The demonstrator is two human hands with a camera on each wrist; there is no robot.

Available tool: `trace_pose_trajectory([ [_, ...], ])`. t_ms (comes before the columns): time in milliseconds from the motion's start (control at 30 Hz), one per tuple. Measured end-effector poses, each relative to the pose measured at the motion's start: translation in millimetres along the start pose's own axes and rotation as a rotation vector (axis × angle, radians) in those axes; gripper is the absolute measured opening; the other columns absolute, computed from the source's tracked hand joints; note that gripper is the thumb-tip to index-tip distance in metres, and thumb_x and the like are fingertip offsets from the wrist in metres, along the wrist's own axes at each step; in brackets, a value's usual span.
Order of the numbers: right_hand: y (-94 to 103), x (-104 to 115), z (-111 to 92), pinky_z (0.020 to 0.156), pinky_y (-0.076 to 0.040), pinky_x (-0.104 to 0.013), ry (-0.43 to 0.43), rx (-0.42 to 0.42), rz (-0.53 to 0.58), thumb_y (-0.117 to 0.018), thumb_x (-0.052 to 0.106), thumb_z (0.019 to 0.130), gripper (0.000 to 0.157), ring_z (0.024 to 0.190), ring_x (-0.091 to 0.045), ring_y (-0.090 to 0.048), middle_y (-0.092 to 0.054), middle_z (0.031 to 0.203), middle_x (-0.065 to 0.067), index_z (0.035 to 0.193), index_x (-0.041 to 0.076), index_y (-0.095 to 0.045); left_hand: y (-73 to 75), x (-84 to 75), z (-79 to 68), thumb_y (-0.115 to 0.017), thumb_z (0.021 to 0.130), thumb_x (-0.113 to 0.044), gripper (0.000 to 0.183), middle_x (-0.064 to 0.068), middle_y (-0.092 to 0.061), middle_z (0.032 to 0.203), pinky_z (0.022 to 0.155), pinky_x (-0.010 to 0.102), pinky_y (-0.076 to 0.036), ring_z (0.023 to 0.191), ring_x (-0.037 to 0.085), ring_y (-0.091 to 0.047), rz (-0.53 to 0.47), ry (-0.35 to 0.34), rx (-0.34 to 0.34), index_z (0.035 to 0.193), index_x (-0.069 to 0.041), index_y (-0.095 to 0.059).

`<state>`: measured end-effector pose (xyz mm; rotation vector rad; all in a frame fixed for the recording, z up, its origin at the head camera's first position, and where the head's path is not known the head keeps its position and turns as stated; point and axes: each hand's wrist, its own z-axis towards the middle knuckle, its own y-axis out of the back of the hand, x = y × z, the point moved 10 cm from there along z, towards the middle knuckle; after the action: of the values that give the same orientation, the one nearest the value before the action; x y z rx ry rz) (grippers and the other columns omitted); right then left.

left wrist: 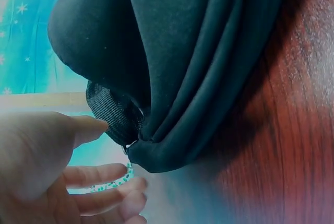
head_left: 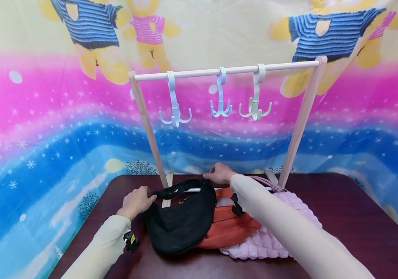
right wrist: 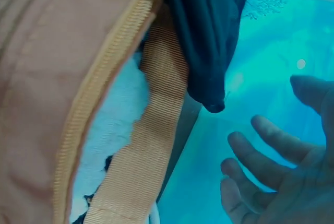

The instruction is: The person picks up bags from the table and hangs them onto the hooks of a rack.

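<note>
A black crescent-shaped shoulder bag [head_left: 179, 226] lies on the table, its strap [head_left: 185, 186] arching along the top. My left hand [head_left: 137, 201] is at the bag's left end. In the left wrist view, that hand's thumb [left wrist: 88, 129] reaches the webbing of the strap [left wrist: 112, 109], with the other fingers straight and apart below. At the bag's upper right corner is my right hand [head_left: 220, 174]. The right wrist view shows its fingers [right wrist: 266, 166] spread beside the black end of the bag [right wrist: 206, 41], with a gap between. An orange bag [head_left: 228, 228] lies partly under the black one.
A lilac puffy bag [head_left: 272, 244] lies beneath the orange bag at right. Behind stands a wooden rack whose rail [head_left: 199, 73] carries three pronged hooks: blue [head_left: 174, 104], pale blue [head_left: 221, 95] and cream [head_left: 256, 97]. A printed cloth [head_left: 45, 135] hangs behind the dark red table [head_left: 352, 217].
</note>
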<state>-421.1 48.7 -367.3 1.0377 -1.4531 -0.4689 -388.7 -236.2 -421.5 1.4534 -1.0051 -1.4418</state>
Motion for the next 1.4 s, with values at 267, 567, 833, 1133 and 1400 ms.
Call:
trace_pose_trajectory([
  [267, -12.2, 14.3, 6.4, 0.116, -0.038, -0.05, 0.05, 0.108, 0.005, -0.052, 0.033, 0.106, 0.054, 0.145, -0.037, -0.042, -0.041, 0.158, -0.019, 0.149, 0.001, -0.046, -1.8, -6.2, 3.8, -0.064, 0.098, -0.032, 0.04, 0.017, -0.067, 0.104, 0.075, 0.047, -0.051, 0.087, 0.029, -0.063, -0.03, -0.034, 0.015, 0.121, 0.001, -0.062],
  [567, -33.5, 15.6, 2.7, 0.12, -0.033, -0.05, 0.043, 0.251, 0.013, -0.049, 0.031, 0.107, 0.059, 0.152, -0.036, -0.031, -0.029, 0.165, -0.019, 0.157, 0.003, -0.033, -9.9, -10.5, 7.5, -0.063, 0.098, -0.031, 0.055, 0.024, -0.065, 0.129, 0.091, 0.057, -0.051, 0.108, 0.038, -0.066, -0.032, -0.037, 0.069, 0.142, 0.001, -0.054],
  [833, -43.9, 7.6, 11.4, 0.121, -0.032, -0.05, 0.032, 0.295, 0.003, -0.05, 0.034, 0.106, 0.064, 0.154, -0.036, -0.027, -0.024, 0.167, -0.017, 0.159, 0.006, -0.028, -16.0, -13.5, 10.8, -0.065, 0.097, -0.029, 0.057, 0.025, -0.063, 0.134, 0.093, 0.056, -0.051, 0.111, 0.039, -0.065, -0.024, -0.045, 0.103, 0.144, 0.0, -0.053],
  [1133, -38.6, 18.5, 1.0, 0.116, -0.039, -0.048, 0.077, 0.248, 0.032, -0.049, 0.027, 0.107, 0.054, 0.146, -0.036, -0.041, -0.04, 0.158, -0.02, 0.153, -0.001, -0.038, -15.5, -16.0, 9.8, -0.068, 0.096, -0.015, 0.046, 0.024, -0.066, 0.127, 0.087, 0.055, -0.054, 0.108, 0.04, -0.066, 0.0, -0.063, 0.091, 0.139, -0.004, -0.059],
  [1400, -35.3, 18.1, 7.5, 0.103, -0.049, -0.042, 0.156, 0.208, -0.015, -0.06, 0.011, 0.102, 0.048, 0.121, -0.03, -0.06, -0.058, 0.139, -0.021, 0.146, -0.004, -0.048, -9.0, -17.9, 8.3, -0.067, 0.095, -0.008, 0.037, 0.02, -0.07, 0.122, 0.085, 0.055, -0.054, 0.103, 0.039, -0.068, -0.013, -0.093, 0.042, 0.131, -0.005, -0.065],
])
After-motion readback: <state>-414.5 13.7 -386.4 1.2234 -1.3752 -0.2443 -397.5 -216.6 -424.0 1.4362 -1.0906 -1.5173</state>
